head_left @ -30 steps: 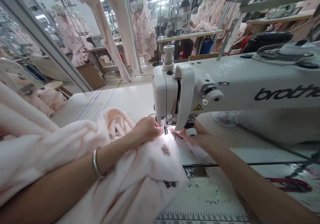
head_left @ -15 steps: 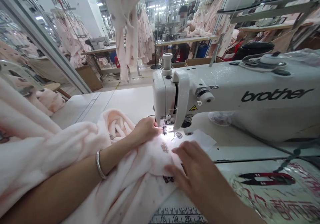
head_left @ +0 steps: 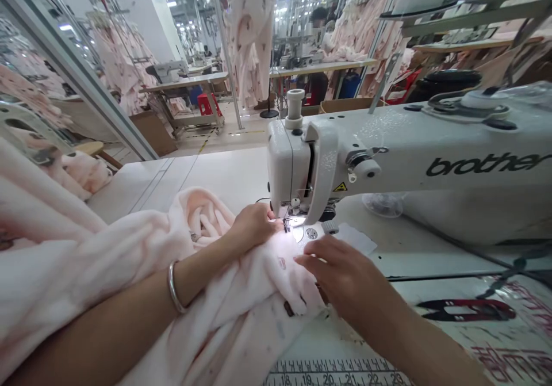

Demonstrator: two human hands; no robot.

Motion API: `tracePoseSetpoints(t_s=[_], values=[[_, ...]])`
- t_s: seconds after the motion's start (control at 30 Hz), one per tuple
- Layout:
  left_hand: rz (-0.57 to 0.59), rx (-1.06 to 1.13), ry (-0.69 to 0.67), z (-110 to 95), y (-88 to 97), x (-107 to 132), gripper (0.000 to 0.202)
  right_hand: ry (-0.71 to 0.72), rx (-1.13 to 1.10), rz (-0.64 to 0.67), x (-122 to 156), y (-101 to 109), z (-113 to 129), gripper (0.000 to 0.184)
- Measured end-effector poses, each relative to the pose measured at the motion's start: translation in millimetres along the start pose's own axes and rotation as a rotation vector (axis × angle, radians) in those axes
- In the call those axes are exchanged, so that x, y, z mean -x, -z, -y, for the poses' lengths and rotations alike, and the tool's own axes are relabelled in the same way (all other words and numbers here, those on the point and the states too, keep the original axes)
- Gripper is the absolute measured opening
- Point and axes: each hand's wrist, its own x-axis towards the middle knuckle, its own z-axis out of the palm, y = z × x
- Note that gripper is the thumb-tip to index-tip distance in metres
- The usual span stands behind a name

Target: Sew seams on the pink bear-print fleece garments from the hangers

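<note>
Two-handed, holding the pink fleece garment (head_left: 263,268) on the bench (head_left: 215,173) at the needle of the sewing machine (head_left: 388,156). Pinching its edge in the left hand (head_left: 254,225), grip closed; pressing its fold with the right hand (head_left: 345,274), grip open and flat. Probably handling soft, light, floppy: gripping near the edge.

bright overhead strips, needle-lamp glare, edges warped, perhaps slightly blurred
</note>
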Motion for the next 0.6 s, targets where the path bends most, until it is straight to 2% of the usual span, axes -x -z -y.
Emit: tracePoseSetpoints(t_s=[0.07, 0.13, 0.27, 0.43, 0.6], values=[[-0.008, -0.013, 0.001, 0.5, -0.7, -0.5, 0.022, 0.099, 0.104, 0.064, -7.8, -8.9, -3.4, 0.023], [-0.013, -0.025, 0.006, 0.5, -1.1, -1.0, 0.022, 0.114, 0.119, 0.078, -11.2, -15.3, -3.0, 0.024], [-0.023, -0.038, 0.016, -0.7, -1.8, -0.8, 0.019, 0.088, 0.057, 0.027, -4.1, -13.2, -3.6, 0.030], [-0.042, -0.044, 0.038, -3.8, -3.1, 2.8, 0.019, 0.038, 0.061, 0.040, 4.3, -6.6, -5.3, 0.022], [-0.051, -0.037, 0.046, -4.5, -5.2, 4.9, 0.020, -0.020, 0.047, 0.049, 2.0, -8.6, 1.5, 0.022]])
